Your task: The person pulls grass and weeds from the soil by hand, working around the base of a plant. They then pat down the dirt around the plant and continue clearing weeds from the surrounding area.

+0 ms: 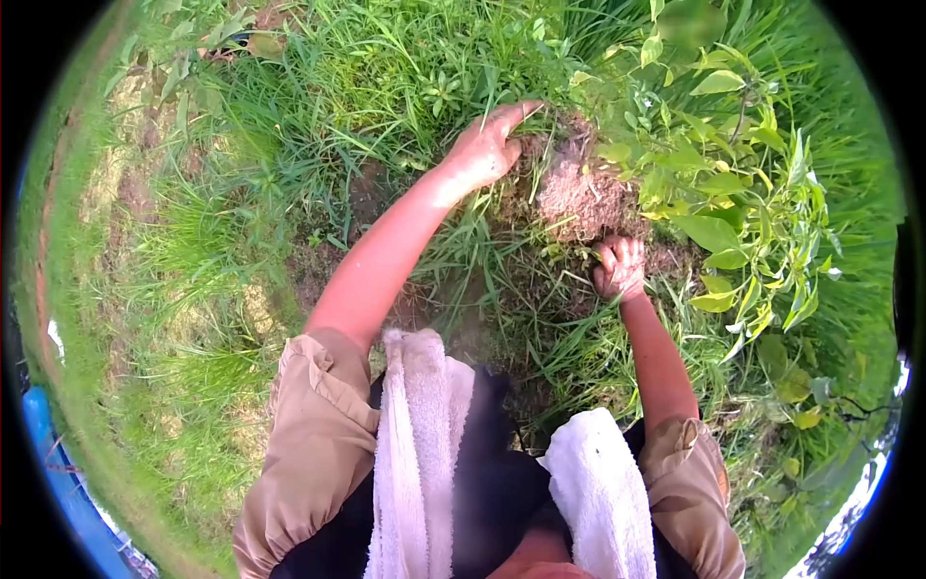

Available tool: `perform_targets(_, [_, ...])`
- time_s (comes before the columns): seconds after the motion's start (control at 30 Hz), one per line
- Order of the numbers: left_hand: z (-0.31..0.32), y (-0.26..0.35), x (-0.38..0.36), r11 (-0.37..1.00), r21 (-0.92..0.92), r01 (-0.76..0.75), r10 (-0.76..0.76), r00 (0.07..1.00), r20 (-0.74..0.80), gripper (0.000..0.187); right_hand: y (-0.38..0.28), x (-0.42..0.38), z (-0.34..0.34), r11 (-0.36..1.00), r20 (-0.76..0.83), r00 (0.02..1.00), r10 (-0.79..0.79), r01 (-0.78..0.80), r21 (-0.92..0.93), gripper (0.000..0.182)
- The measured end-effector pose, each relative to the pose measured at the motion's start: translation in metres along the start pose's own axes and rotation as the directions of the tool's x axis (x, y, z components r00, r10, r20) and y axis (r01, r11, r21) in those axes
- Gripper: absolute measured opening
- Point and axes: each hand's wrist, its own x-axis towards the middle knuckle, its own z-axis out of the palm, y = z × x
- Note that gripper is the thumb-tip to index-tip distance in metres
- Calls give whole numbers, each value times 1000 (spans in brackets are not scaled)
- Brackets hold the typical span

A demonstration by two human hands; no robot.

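My left hand (487, 150) reaches over the grass at the edge of a bare soil patch (584, 198). Its index finger stretches forward and the thumb stands apart; I see nothing held in it. On the near side of the soil, my right hand (620, 268) is low against the ground with its fingers curled in. Small weeds (564, 251) lie just left of those fingers, and whatever they grip is hidden. A leafy plant (723, 212) with pale green and yellowish leaves stands to the right of both hands.
Thick grass (415, 87) grows ahead, with taller blades (849, 125) at the right. Cut or loose grass (492, 261) lies between my arms. A white towel (415, 444) hangs from my neck. Something blue (72, 492) shows at the lower left edge.
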Motion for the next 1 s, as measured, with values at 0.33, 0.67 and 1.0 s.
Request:
perform_targets(0.33, [52,-28,78,767,-541,344,-401,916,14,36,1,0,-2,1000,3,1000,-3,3,29,39])
perform_targets(0.67, [9,-16,-21,965,248,-80,100,993,-68,36,-1,6,-6,998,36,999,-28,25,63,38])
perform_targets(1.0, [28,-23,75,616,783,84,-281,952,119,43,0,5,-6,997,46,999,-23,19,75,40])
